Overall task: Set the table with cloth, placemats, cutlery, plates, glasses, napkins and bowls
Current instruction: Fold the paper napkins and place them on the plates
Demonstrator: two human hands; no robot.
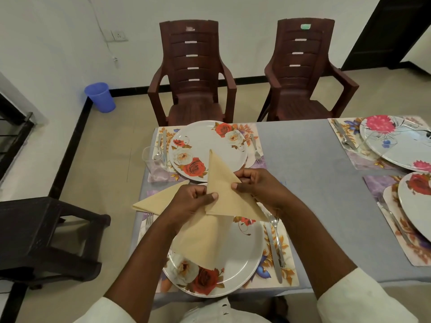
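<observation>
Above the near rose-patterned plate (238, 257), my left hand (193, 201) and my right hand (254, 185) both pinch a folded beige napkin (224, 194) that stands up as a triangle. More beige napkin cloth (200, 238) hangs below my hands onto the plate and spreads out to the left (156, 201). A knife (274, 252) and a spoon (275, 229) lie right of this plate, a fork (149, 219) on its left. The far rose plate (210, 150) sits on a floral placemat (254, 129) with a clear glass (152, 163) beside it.
A grey-blue tablecloth (303, 164) covers the table. Two more plates (396, 145) (417, 201) on placemats with cutlery are at the right. Two brown plastic chairs (193, 73) (303, 71) stand beyond the table, a dark chair (42, 236) at the left, a blue bin (100, 96) by the wall.
</observation>
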